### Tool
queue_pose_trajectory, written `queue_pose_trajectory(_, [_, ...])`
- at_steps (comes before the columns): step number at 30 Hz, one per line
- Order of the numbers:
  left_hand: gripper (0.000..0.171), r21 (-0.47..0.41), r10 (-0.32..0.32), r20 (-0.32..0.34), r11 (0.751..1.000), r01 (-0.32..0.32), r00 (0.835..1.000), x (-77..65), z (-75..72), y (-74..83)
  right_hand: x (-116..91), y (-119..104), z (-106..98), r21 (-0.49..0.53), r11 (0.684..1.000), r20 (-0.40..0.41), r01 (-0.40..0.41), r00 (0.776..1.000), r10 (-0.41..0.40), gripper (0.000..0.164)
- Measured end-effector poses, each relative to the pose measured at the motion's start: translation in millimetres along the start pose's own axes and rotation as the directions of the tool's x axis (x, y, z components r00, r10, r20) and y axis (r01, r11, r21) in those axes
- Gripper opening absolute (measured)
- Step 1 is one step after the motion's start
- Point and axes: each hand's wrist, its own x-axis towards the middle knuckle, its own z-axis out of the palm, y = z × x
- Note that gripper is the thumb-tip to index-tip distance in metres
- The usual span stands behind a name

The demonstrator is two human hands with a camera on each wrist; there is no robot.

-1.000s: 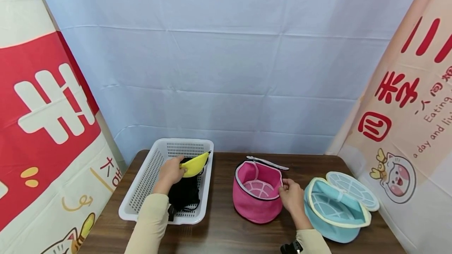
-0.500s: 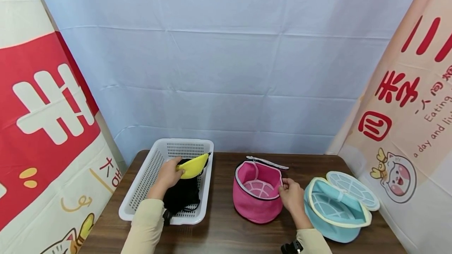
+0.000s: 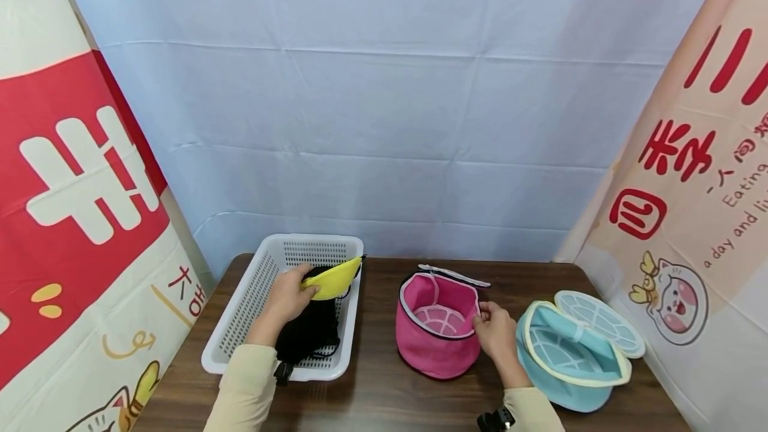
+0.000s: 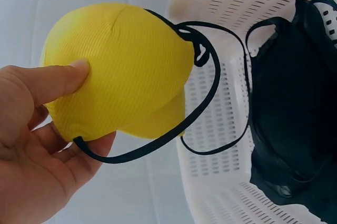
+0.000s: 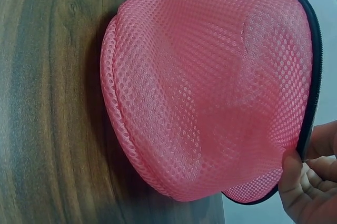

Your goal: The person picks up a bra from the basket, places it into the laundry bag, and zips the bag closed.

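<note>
My left hand [image 3: 290, 297] pinches a folded yellow bra [image 4: 118, 69] with black straps, thumb on the outside of the cup. It hangs over the white perforated basket [image 3: 231, 315], where a black strapped garment [image 4: 295, 108] lies. The pink mesh laundry bag [image 3: 437, 360] stands upright with its lid folded back, a pale ribbed frame showing inside. At its zipped rim [image 5: 315, 66], my right hand [image 3: 495, 333] pinches the right side between thumb and fingers. In the left wrist view, my fingertips behind the cup are partly hidden.
On the right of the dark wooden table [image 3: 372, 405] sits a light blue laundry bag [image 3: 564, 389], its round lid [image 3: 600, 322] flipped back. A pale blue cloth [image 3: 384, 119] hangs behind the table; printed cloths hang at both sides.
My left hand and the yellow bra shift slightly left, then a little up and right. My right hand stays on the pink bag's rim.
</note>
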Motion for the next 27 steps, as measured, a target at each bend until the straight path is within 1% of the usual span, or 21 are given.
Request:
queue_pose_trajectory(3, [0.040, 0.007, 0.032, -0.032, 0.999, -0.032, 0.999, -1.4, -1.7, 4.2, 0.5, -0.2, 0.1, 0.000, 1.000, -0.001, -0.005, 1.000, 0.005, 0.021])
queue_pose_trajectory(7, [0.039, 0.006, 0.047, -0.055, 0.999, -0.046, 0.997, -3.3, -4.2, 10.8, 1.1, 0.5, 0.5, 0.001, 1.000, 0.003, -0.011, 1.000, 0.011, 0.020])
queue_pose_trajectory(11, [0.037, 0.020, 0.077, -0.080, 0.997, -0.076, 0.994, -4.5, -6.4, 18.0, 1.5, 1.4, 0.2, 0.003, 1.000, 0.004, -0.003, 1.000, 0.003, 0.020])
queue_pose_trajectory(13, [0.035, 0.020, 0.104, -0.099, 0.995, -0.102, 0.990, -4.5, -6.9, 20.7, 1.4, 1.4, -0.1, 0.011, 1.000, 0.003, 0.004, 1.000, -0.005, 0.020])
queue_pose_trajectory(14, [0.033, 0.020, 0.115, -0.108, 0.993, -0.113, 0.988, -4.4, -7.1, 21.9, 1.2, 1.7, 0.7, 0.010, 1.000, -0.018, 0.013, 1.000, -0.012, 0.019])
queue_pose_trajectory(15, [0.033, 0.016, 0.124, -0.116, 0.992, -0.123, 0.985, -4.1, -7.3, 22.8, 1.5, 1.9, 1.1, 0.014, 1.000, -0.020, 0.014, 1.000, -0.014, 0.019])
queue_pose_trajectory(20, [0.033, 0.010, 0.170, -0.158, 0.985, -0.170, 0.973, -3.8, -7.7, 26.4, 2.4, 3.0, 1.3, 0.010, 1.000, -0.006, -0.001, 1.000, 0.001, 0.020])
queue_pose_trajectory(21, [0.034, 0.007, 0.177, -0.166, 0.984, -0.178, 0.970, -4.2, -8.1, 27.3, 2.8, 2.9, 0.5, 0.009, 1.000, 0.016, -0.012, 1.000, 0.012, 0.021])
queue_pose_trajectory(22, [0.033, 0.003, 0.184, -0.175, 0.982, -0.187, 0.967, -4.6, -8.6, 28.5, 2.8, 2.9, 0.3, 0.007, 1.000, 0.020, -0.016, 1.000, 0.015, 0.021])
queue_pose_trajectory(27, [0.030, -0.015, 0.217, -0.221, 0.974, -0.226, 0.951, -6.7, -12.9, 36.6, 3.0, 2.1, 0.8, 0.010, 1.000, 0.015, -0.018, 1.000, 0.018, 0.022])
